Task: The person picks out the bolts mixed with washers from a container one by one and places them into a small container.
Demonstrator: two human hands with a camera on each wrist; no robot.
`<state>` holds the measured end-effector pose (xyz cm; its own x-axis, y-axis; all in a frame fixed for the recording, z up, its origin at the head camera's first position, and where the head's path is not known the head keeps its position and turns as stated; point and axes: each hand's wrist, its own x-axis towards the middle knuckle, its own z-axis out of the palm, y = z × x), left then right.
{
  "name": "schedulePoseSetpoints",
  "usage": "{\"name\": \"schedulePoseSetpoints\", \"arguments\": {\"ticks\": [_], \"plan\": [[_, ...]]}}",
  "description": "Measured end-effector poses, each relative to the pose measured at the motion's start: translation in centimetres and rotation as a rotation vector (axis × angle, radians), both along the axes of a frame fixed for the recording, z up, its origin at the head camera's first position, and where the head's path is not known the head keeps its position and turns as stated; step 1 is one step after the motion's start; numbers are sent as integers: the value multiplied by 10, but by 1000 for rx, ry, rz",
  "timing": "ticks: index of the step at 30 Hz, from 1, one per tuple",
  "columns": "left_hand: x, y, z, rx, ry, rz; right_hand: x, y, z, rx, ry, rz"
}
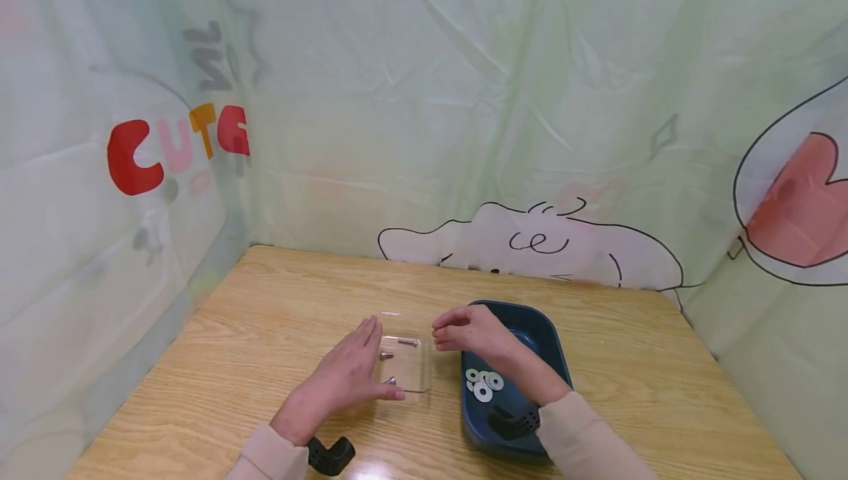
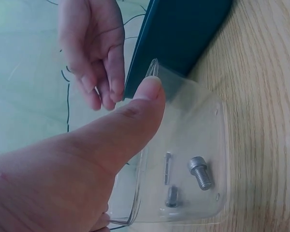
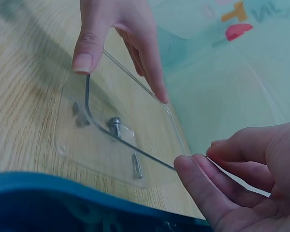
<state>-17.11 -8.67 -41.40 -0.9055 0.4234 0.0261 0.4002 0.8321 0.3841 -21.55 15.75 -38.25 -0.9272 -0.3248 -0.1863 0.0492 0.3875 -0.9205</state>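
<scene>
A clear plastic box (image 1: 416,392) on the table holds three metal screws: a long thin one (image 1: 408,342), a short one (image 1: 387,355) and a thick socket-head one (image 2: 199,172). My left hand (image 1: 347,373) rests along the box's left side, fingers straight, its thumb (image 2: 135,121) touching the rim near one corner. My right hand (image 1: 480,333) hovers between the box and a dark blue tray (image 1: 467,421), fingers loosely bent near the box's rim. Nothing shows between its fingertips in the wrist views. Several flat washers (image 1: 483,386) lie in the tray's left part.
The tray stands just right of the box on a wooden table (image 1: 265,333). A printed curtain (image 1: 371,112) hangs behind the table and along its sides. Black wrist mounts (image 1: 331,456) sit below both hands.
</scene>
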Motion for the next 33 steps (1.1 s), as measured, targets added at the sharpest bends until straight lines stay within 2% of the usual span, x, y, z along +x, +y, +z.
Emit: {"name": "schedulePoseSetpoints", "arguments": {"ticks": [14,28,33], "plan": [[-6,8,4,47,-9,-18,2,30,8,-83,-19,-29],[-8,20,9,33,22,-50,2,51,5,-65,-23,-94],[-8,25,12,44,6,-53,2,56,3,-30,-22,-132]]}}
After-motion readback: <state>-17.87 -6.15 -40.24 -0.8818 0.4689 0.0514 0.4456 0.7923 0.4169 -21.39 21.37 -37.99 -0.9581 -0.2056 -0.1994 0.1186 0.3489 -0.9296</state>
